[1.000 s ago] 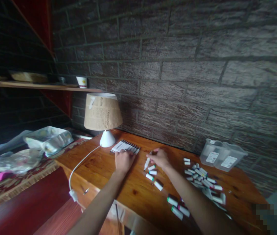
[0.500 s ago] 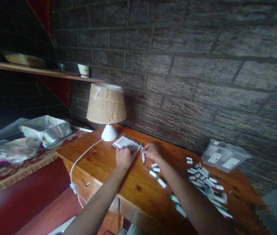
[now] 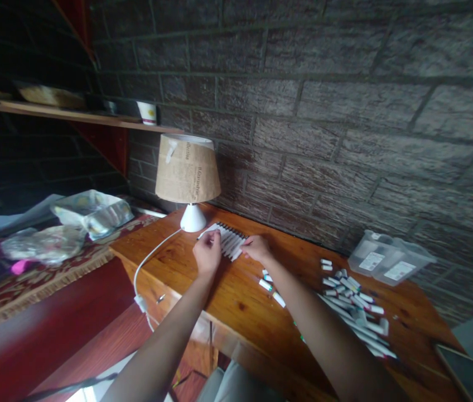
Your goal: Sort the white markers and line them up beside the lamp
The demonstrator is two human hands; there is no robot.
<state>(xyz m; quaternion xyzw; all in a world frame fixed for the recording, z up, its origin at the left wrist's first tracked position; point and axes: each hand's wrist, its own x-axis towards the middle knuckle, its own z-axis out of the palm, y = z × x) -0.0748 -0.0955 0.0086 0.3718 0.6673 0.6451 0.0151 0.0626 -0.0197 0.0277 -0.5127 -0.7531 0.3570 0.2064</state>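
A row of white markers with dark ends lies side by side on the wooden table, just right of the lamp base. My right hand is closed at the right end of this row, its fingertips pinching the outermost marker. At the row's left part is my left hand, fingers curled together and covering some of the markers. Whether anything sits between those fingers is hidden.
A lamp stands at the table's back left, its cord hanging over the edge. Loose caps lie by my right forearm. Further right are a pile of caps and white pieces, clear plastic containers and a phone.
My right hand has brought its marker against the row's right end. My left hand has lifted off the row's front and curled its fingers near the left part. The view has shifted slightly.
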